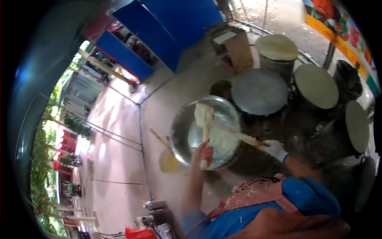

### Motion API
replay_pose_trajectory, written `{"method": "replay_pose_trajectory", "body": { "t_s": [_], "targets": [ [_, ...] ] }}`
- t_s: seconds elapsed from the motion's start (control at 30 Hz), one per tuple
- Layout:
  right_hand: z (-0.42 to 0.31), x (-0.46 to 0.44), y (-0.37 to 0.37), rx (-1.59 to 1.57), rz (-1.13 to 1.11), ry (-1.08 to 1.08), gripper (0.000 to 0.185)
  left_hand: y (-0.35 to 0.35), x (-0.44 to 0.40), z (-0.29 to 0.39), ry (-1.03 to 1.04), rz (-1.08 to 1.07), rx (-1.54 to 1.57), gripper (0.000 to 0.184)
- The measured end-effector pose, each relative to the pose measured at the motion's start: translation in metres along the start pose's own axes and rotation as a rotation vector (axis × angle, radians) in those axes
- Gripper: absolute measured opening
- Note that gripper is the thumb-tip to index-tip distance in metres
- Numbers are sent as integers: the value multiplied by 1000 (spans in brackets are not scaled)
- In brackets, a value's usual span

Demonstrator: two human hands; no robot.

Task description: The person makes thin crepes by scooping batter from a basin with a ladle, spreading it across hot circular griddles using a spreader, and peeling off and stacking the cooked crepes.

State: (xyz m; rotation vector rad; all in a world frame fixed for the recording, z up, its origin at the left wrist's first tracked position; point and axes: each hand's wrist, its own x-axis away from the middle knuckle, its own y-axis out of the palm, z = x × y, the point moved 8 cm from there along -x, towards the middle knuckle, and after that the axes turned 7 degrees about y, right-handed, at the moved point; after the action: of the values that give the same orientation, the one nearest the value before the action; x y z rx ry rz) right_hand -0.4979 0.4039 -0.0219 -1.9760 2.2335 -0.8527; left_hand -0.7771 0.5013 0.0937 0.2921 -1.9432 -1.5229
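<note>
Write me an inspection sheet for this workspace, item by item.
Surface: pale floor, darker to the right of the basin.
Job's things: shiny metal basin with pale contents; a pale, doughy-looking lump on one stick; a second stick reaches over the rim.
Clutter: yellowish container with a thin rod beside the basin; round-topped containers beyond and to the right.
Hands: left hand closed around the first stick; right hand, white-gloved, closed around the second.
Cables: none certain; dark lines cross the floor, nature unclear.
Surroundings: blue panels, colourful banner, greenery.
</note>
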Motion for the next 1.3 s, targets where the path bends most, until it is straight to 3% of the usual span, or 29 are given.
{"method": "replay_pose_trajectory", "body": {
  "t_s": [0.03, 0.17, 0.23, 0.3, 0.37, 0.43, 0.5, 0.53, 0.57, 0.67, 0.73, 0.77, 0.8, 0.83, 0.9, 0.97, 1.0, 1.1, 1.17, 1.23, 1.27, 1.3],
  "targets": [
    [15, 16, -19, 117, 59, 10, 44, -2, -17, -18, -102, 29, 181, 21],
    [91, 69, -106, 388, 324, -59, 36, -25, -94, -66, -149, 98, 326, 24],
    [108, 85, -157, 590, 463, 58, 36, -10, -129, -87, -203, 52, 226, 20],
    [112, 88, -203, 487, 572, 191, 34, 13, -164, -107, -333, 35, 168, 31],
    [93, 78, -234, 239, 583, 272, 36, 13, -216, -97, -257, 73, -200, 28],
    [40, 69, -249, 73, 722, 50, 38, 35, -263, -81, -57, 118, -742, 17],
    [23, 37, -245, 381, 801, -161, 35, 44, -322, -64, 150, 173, -1258, 15],
    [22, 13, -235, 493, 790, -136, 29, 38, -349, -65, 194, 179, -1315, 13],
    [16, -11, -228, 582, 694, 39, 25, 25, -375, -61, 241, 181, -1367, 17],
    [54, -70, -219, 527, 590, 205, 28, -30, -466, -22, 392, 116, -1701, 41],
    [80, -89, -229, 512, 593, 229, 28, -23, -467, 8, 1288, -105, -2191, 54],
    [68, -78, -244, 312, 572, 206, 28, -15, -454, 2, 1793, -234, -2344, 61],
    [68, -72, -248, 120, 538, 202, 29, -7, -445, 8, 707, 344, -2568, 62],
    [69, -74, -255, -64, 503, 190, 31, 12, -433, 5, 697, 320, -2580, 61],
    [79, -110, -229, -849, 594, -12, 32, 25, -424, 0, 671, 281, -2597, 60],
    [78, -165, -197, -498, 555, 35, 32, 43, -429, -3, 707, 224, -2467, 62],
    [81, -167, -202, 58, 629, 215, 31, 54, -430, 1, 713, 201, -2420, 63],
    [69, -165, -233, 494, 586, 285, 30, 135, -403, 20, 1288, -109, -1906, 69],
    [94, -170, -246, 188, 663, 261, 28, 180, -374, 32, 1417, -222, -1880, 71],
    [107, -216, -199, -557, 595, 207, 35, 157, -360, 43, 1131, -236, -1912, 70],
    [124, -255, -177, -370, 639, 201, 39, 144, -353, 48, 992, -231, -1927, 69],
    [78, -255, -176, -43, 566, 222, 40, 120, -340, 46, 1036, -311, -2034, 68]
  ]
}}
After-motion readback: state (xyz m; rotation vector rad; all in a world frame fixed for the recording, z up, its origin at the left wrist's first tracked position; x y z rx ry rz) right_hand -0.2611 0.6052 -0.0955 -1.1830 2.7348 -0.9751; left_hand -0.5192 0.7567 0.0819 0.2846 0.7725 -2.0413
